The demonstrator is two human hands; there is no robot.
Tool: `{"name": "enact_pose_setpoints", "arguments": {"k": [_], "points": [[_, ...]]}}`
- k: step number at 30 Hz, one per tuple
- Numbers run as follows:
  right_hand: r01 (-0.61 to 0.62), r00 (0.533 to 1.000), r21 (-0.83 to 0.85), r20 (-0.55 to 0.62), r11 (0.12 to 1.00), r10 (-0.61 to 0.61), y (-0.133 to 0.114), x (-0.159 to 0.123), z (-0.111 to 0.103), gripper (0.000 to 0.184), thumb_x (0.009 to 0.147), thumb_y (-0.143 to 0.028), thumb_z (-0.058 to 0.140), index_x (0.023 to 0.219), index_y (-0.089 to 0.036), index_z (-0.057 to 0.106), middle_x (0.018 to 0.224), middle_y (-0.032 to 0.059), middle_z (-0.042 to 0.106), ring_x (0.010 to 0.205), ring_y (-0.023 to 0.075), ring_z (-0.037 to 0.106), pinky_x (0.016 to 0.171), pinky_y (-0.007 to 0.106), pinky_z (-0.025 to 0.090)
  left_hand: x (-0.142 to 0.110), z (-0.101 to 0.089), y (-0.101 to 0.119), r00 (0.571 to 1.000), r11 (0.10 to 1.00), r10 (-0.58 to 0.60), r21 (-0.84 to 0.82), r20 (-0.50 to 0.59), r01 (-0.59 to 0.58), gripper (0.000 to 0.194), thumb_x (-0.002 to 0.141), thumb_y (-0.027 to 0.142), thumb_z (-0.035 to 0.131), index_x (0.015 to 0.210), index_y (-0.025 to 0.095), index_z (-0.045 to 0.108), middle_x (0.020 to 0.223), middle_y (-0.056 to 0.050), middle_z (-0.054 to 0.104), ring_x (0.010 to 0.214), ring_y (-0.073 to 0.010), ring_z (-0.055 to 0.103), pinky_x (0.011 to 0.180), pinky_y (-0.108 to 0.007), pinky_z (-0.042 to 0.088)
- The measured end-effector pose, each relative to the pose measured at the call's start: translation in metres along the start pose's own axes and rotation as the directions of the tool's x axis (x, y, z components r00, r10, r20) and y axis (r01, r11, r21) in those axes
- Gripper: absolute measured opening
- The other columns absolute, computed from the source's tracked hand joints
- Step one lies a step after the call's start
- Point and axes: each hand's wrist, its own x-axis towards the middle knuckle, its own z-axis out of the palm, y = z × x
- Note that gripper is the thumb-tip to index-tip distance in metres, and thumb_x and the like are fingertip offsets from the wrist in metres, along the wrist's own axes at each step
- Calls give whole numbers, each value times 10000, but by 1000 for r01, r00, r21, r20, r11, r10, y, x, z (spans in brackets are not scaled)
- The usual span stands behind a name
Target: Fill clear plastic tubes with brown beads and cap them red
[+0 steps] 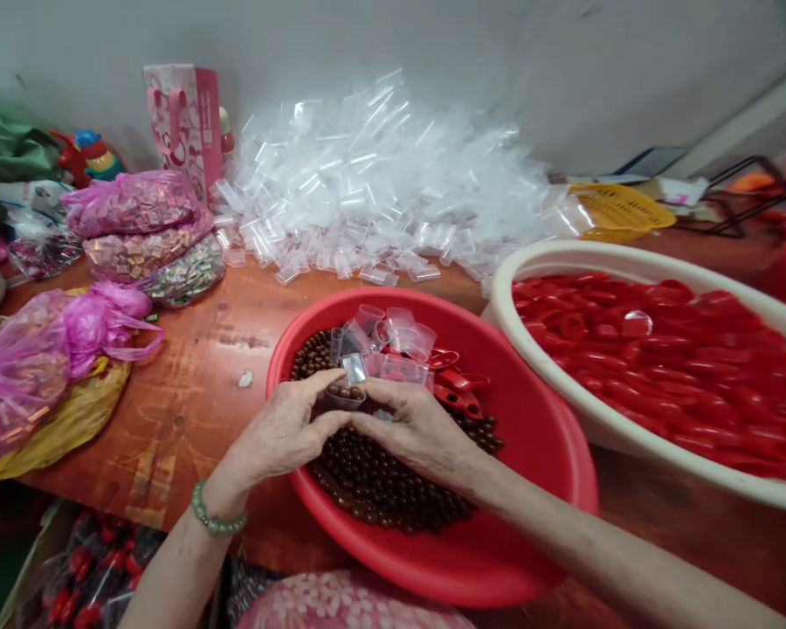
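On the brown counter (203, 411) there is a wide heap of clear plastic pieces (380, 192), and I see no beads in it. To its right, the white tub (506, 306) is well filled with glossy red plastic parts (668, 367). The red basin (530, 445) stands in front, against or just beside this tub. Judging from these amounts, the work is at a middle point of one piece, and very much material is left. I see no finished pieces set apart.

Both hands meet over the left side of the basin. The left hand (294, 428) is curved, with thumb and forefinger pinching a small clear cup (347, 402). The right hand (419, 428) closes toward it from the other side, its fingertips close together; whether it also grips the cup, I cannot tell. Behind the cup lie other clear cups (406, 336) and a few red parts. A small silvery square (354, 369) shows at the forefingers. Smallest are the brown beads (386, 480): some are already inside the pinched cup, many lie loose below.
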Motion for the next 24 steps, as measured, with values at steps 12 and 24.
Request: {"name": "enact_pose_setpoints", "arguments": {"k": [12, 24], "points": [[203, 962, -414, 255, 887, -101, -1, -8, 6, 216, 935, -222, 412, 977, -188, 622, 976, 97, 686, 892, 220, 650, 840, 393, 538, 12, 11, 2, 961, 989, -41, -147, -273, 0, 239, 819, 157, 606, 1031, 119, 708, 1014, -93, 752, 924, -201, 686, 873, -333, 524], [330, 847, -365, 521, 871, -103, 2, -25, 33, 284, 854, -129, 436, 1078, -132, 611, 1209, 156, 594, 1125, 263, 530, 1020, 500, 431, 13, 16, -1, 929, 988, 83, 154, -360, -28, 172, 826, 129, 604, 974, 142, 691, 920, -55, 744, 802, -162, 667, 760, -285, 513]]}}
